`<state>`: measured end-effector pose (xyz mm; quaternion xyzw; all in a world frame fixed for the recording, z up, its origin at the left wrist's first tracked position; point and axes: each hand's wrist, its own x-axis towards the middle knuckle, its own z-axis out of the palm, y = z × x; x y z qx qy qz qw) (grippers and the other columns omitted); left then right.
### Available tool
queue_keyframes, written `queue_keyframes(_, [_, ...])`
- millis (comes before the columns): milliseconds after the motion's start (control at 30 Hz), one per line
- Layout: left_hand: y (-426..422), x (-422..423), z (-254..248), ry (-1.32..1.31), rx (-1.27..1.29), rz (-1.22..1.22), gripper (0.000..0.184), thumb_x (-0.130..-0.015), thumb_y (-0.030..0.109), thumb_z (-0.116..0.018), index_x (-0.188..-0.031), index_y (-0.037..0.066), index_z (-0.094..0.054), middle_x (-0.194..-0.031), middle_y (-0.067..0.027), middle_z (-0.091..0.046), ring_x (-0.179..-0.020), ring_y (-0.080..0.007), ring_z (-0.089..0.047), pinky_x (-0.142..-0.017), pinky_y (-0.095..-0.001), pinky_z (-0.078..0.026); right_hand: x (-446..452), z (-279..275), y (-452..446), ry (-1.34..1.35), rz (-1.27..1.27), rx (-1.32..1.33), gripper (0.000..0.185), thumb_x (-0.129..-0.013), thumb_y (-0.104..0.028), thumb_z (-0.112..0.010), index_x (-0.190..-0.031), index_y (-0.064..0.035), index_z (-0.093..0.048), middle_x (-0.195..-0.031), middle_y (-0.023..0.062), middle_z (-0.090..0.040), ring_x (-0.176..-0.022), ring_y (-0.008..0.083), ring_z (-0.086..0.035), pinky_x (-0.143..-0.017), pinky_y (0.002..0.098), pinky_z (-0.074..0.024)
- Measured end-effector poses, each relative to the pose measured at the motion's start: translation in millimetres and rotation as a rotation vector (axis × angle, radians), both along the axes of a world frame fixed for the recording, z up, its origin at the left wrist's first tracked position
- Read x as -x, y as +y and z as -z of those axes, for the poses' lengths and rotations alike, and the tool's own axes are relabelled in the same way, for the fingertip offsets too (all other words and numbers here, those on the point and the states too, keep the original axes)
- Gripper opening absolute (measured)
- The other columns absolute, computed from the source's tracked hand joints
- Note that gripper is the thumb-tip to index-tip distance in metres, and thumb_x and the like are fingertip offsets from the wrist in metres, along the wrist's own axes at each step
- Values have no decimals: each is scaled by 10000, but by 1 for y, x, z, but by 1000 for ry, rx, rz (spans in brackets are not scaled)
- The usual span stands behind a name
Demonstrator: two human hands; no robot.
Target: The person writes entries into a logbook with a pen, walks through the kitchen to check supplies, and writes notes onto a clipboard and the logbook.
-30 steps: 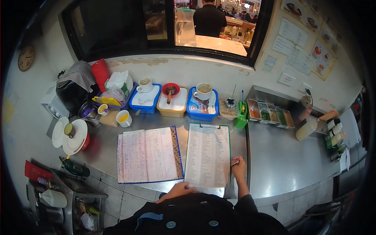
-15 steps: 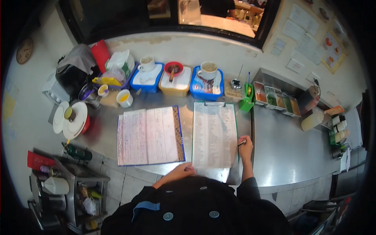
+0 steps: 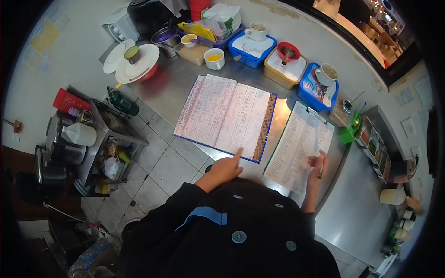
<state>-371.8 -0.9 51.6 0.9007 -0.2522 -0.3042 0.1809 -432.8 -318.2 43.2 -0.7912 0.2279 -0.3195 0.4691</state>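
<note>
An open ledger book [image 3: 222, 116] with handwritten columns lies on the steel counter [image 3: 171, 92]. My left hand [image 3: 224, 169] is at the book's lower edge, its index finger stretched onto the right page and the other fingers curled, with nothing in it. To the right lies a green-edged clipboard [image 3: 301, 143] with a printed list. Over the clipboard's lower right part, my right hand [image 3: 318, 167] is raised, fingers bent round a dark pen [image 3: 320, 173].
Blue tubs [image 3: 252, 48], a beige tub [image 3: 283, 69] and cups line the wall. A green holder [image 3: 350, 129] and topping trays [image 3: 374, 148] stand right. Plates [image 3: 136, 65] sit at the left end; below is a metal shelf cart [image 3: 104, 134].
The view has turned left, so the counter looks tilted. My left hand has moved onto the ledger's page with its index finger extended. My right hand has moved over the clipboard.
</note>
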Motion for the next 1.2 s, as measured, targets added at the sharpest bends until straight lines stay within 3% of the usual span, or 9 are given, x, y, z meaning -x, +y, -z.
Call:
queue_keyframes(67, [12,3,-1,-46,0,-193,796,-838,338,-597,-1457,83,-166,-834,-233,-644,-776,-387,-638,-679,-485,-500,-8,-8,16,52,-53,-240,385,-985,-336,-426,-1159,-15,-548,-661,-18,-436,-608,68,-415,-579,216,-343])
queue_keyframes(100, [16,4,-3,-56,-25,-213,800,-836,339,-600,-1453,72,-167,-829,-226,-646,-769,-386,-639,-675,-479,-499,-14,6,18,0,-57,-165,390,-989,-335,-400,-1174,-24,-545,-655,-50,-376,-575,39,-327,-531,196,-268])
queue_keyframes(233, [19,5,-14,-40,-86,-159,787,-840,331,-597,-1450,70,-174,-819,-224,-646,-769,-383,-640,-671,-481,-500,-22,15,50,-30,-59,-371,303,-978,-251,-414,-1147,-31,-536,-713,-43,-399,-577,33,-311,-521,187,-242])
queue_keyframes(333, [19,5,-17,-32,-64,-71,769,-847,317,-590,-1449,71,-179,-815,-217,-649,-760,-376,-642,-660,-480,-501,-20,48,54,-92,-89,-461,245,-964,-207,-426,-1116,-37,-516,-736,-31,-419,-581,32,-318,-515,187,-244])
queue_keyframes(467, [17,1,-11,-50,-107,-25,751,-856,306,-583,-1444,60,-186,-817,-208,-654,-746,-366,-645,-652,-472,-504,-19,39,56,-84,-129,-474,217,-954,-189,-439,-1097,-36,-499,-748,-16,-441,-597,30,-330,-520,181,-259])
queue_keyframes(567, [21,-2,-1,-52,-67,-47,790,-858,397,-585,-1462,136,-146,-756,-239,-637,-713,-412,-635,-632,-493,-497,-20,44,57,-67,-115,-431,217,-953,-186,-443,-1092,-30,-504,-753,-12,-455,-592,28,-334,-518,182,-261])
queue_keyframes(633, [18,-7,-10,-55,-128,-73,773,-847,344,-591,-1435,34,-195,-812,-209,-655,-745,-366,-647,-654,-475,-504,-21,51,56,-69,-110,-402,218,-954,-187,-443,-1088,-28,-508,-753,-10,-462,-589,28,-336,-516,183,-262])
queue_keyframes(967, [1,-14,1,-47,-129,30,774,-859,403,-572,-1428,28,-205,-803,-231,-650,-754,-396,-642,-666,-483,-504,-19,46,56,-71,-140,-394,213,-982,-188,-391,-1065,-39,-517,-737,6,-504,-529,28,-355,-466,173,-290])
queue_keyframes(1200, [-20,-10,-6,15,-216,44,791,-867,352,-556,-1386,-110,-178,-827,-207,-659,-759,-361,-651,-655,-463,-507,-22,57,55,-18,-105,-297,236,-977,-216,-421,-1093,-36,-520,-771,-3,-504,-540,29,-361,-482,181,-306])
